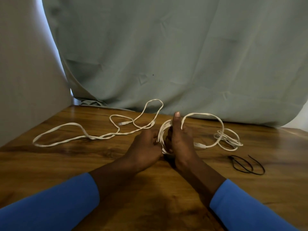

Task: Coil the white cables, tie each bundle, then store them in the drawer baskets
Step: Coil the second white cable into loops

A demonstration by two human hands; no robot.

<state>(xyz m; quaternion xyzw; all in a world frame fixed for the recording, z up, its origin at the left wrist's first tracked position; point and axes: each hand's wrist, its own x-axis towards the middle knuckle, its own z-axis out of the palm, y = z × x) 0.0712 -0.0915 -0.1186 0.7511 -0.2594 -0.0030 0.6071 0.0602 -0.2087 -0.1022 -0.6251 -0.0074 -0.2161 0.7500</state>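
Head view: both hands meet mid-table over a small coil (162, 132) of white cable. R hand (180, 142) stands on edge, thumb straight up, fingers curled round the coil. L hand (144, 145) pinches the coil's near-left side w/ bent fingers. Loose cable tail (66, 126) trails left across the wooden table (58, 165), plug end near the far edge. More white loops (222, 126) lie right of the hands; can't tell if it's the same cable. Black ties (245, 164) lie nearer, at right. Grey-green cloth (166, 55) hangs behind.
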